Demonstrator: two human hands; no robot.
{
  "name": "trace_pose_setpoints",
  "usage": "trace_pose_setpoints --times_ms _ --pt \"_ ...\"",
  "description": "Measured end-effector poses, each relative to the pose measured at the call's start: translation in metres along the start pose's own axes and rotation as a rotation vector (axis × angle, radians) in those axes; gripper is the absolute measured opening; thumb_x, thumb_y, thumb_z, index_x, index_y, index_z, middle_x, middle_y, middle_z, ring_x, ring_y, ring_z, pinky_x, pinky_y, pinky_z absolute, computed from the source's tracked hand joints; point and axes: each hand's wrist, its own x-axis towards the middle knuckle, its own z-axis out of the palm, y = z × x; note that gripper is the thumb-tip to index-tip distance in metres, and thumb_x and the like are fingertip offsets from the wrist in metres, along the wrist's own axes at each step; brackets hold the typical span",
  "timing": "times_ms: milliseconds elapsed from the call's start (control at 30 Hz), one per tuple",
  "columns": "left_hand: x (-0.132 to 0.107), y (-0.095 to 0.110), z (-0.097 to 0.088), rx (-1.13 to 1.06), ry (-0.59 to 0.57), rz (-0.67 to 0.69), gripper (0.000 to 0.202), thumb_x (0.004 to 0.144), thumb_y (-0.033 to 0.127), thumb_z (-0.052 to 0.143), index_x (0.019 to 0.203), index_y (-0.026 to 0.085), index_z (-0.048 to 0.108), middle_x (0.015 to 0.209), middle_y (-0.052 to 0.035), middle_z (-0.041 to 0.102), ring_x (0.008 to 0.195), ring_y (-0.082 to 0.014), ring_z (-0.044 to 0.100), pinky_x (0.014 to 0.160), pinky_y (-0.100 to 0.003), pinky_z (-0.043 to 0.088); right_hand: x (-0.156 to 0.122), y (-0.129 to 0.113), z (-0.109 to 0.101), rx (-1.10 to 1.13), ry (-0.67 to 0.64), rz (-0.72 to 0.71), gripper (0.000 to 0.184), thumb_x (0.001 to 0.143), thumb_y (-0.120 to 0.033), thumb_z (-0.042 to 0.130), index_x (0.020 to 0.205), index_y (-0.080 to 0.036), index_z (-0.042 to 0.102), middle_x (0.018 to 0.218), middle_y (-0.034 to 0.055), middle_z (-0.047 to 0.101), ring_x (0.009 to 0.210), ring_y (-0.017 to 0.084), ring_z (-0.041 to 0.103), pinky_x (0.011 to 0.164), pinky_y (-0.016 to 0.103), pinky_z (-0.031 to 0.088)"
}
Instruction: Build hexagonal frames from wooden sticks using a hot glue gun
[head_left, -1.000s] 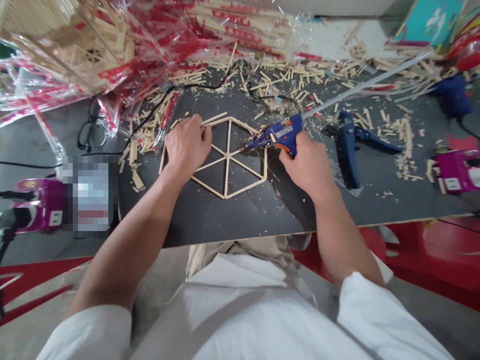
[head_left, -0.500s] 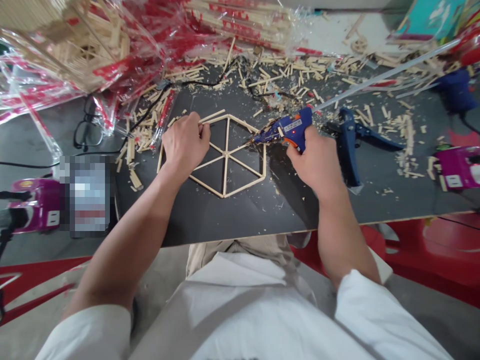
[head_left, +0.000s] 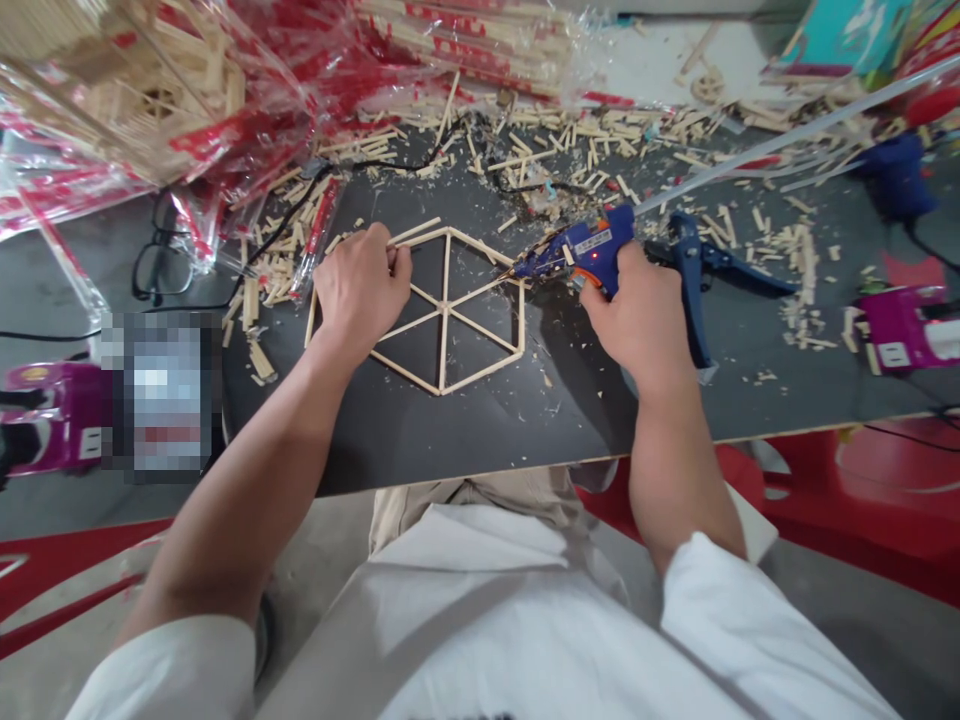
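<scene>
A hexagon of thin wooden sticks (head_left: 480, 334) with spokes lies flat on the black board (head_left: 480, 420). My left hand (head_left: 358, 288) rests on its upper left part, fingers pinched on a loose stick (head_left: 417, 231) at the top edge. My right hand (head_left: 637, 318) grips a blue hot glue gun (head_left: 581, 250) with a red light. Its nozzle points left at the hexagon's upper right corner. A long clear glue stick (head_left: 787, 135) juts from the gun's back toward the upper right.
Blue cutting pliers (head_left: 694, 275) lie right of the gun. Cut stick bits (head_left: 570, 150) litter the board's far side. Plastic packs of sticks (head_left: 225, 90) pile at the top left, with glasses (head_left: 157, 265) below. Purple devices (head_left: 904, 335) sit at both sides, a black cable (head_left: 420, 160) behind.
The glue gun in my right hand has drawn back a little to the right, its nozzle now at the hexagon's upper right corner. My left hand stays on the stick.
</scene>
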Motion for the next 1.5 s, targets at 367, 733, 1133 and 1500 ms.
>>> trace_pose_setpoints --times_ms 367,733,1133,1500 --pt "0.0 0.001 -0.002 -0.004 -0.057 -0.029 0.037 0.108 0.049 0.044 0.116 0.025 0.072 0.114 -0.0154 0.075 0.116 -0.0347 0.069 0.097 -0.043 0.05 -0.001 0.0 -0.008 -0.017 -0.025 0.064 0.026 0.101 -0.038 0.062 0.12 -0.021 0.064 0.089 0.0134 0.072 0.088 0.035 0.073 0.083 0.05 0.055" --pt "0.0 -0.002 0.001 -0.02 -0.064 -0.034 0.04 0.108 0.052 0.043 0.121 0.026 0.072 0.118 -0.0158 0.075 0.119 -0.035 0.068 0.098 -0.044 0.05 -0.003 0.003 -0.01 -0.084 0.089 0.056 0.03 0.1 -0.041 0.059 0.122 -0.021 0.065 0.1 0.0181 0.076 0.097 0.039 0.073 0.086 0.051 0.057" --pt "-0.001 0.002 -0.007 -0.023 -0.088 -0.014 0.043 0.109 0.052 0.042 0.12 0.023 0.072 0.119 -0.0176 0.075 0.116 -0.0349 0.07 0.097 -0.043 0.05 0.005 0.007 -0.023 -0.056 0.184 0.061 0.035 0.098 -0.049 0.063 0.118 -0.02 0.065 0.095 0.0165 0.073 0.095 0.037 0.071 0.096 0.055 0.055" --pt "-0.013 0.013 -0.024 -0.023 0.006 0.247 0.047 0.115 0.042 0.025 0.119 0.022 0.068 0.115 -0.0145 0.076 0.103 -0.027 0.071 0.077 -0.035 0.046 0.04 0.017 -0.032 -0.137 0.202 0.067 0.037 0.088 -0.042 0.082 0.109 -0.013 0.072 0.108 0.0228 0.071 0.123 0.047 0.061 0.109 0.072 0.045"
